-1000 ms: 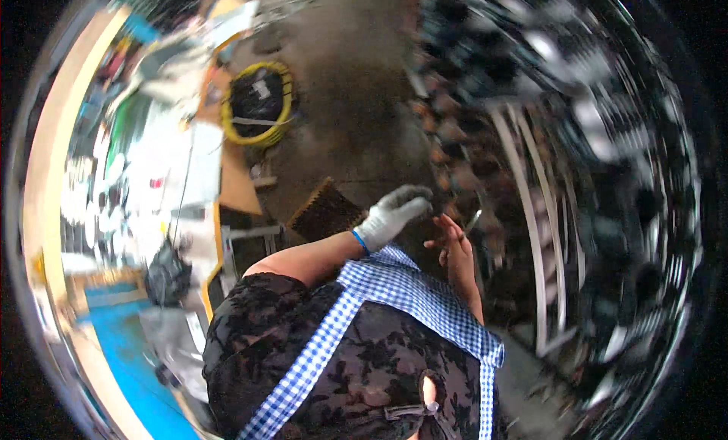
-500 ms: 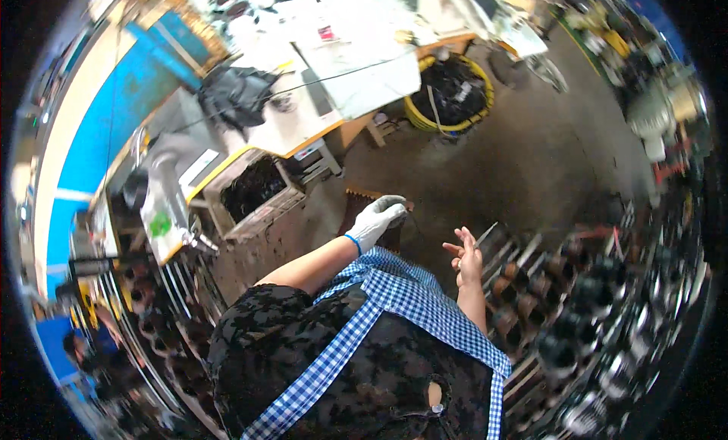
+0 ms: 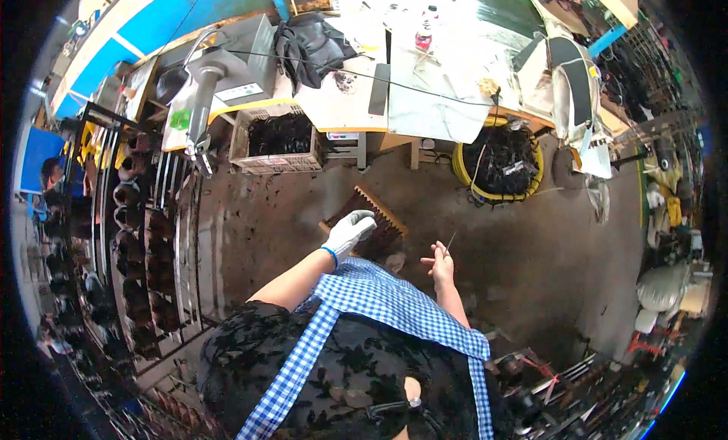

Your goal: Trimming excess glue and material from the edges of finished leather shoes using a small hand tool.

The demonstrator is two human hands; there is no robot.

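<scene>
My left hand [image 3: 349, 232] wears a white glove with a blue cuff and rests on a flat block [image 3: 370, 219] with a wooden rim and a dark bristly face, held in front of me. My right hand [image 3: 440, 263] is bare and pinches a thin metal needle-like tool [image 3: 450, 243] that points up and away, just right of the block. A blue and white checked apron [image 3: 379, 307] covers my front below both hands.
A white crate of dark fibres [image 3: 277, 139] and a yellow basket of dark fibres [image 3: 501, 161] stand on the concrete floor under a cluttered workbench [image 3: 425, 91]. Racks of dark round items [image 3: 140, 235] line the left. A person [image 3: 53, 175] stands at the far left.
The view has swung round, so the bench and yellow basket now lie ahead instead of to the left. Both hands keep the same pose on the block and the tool.
</scene>
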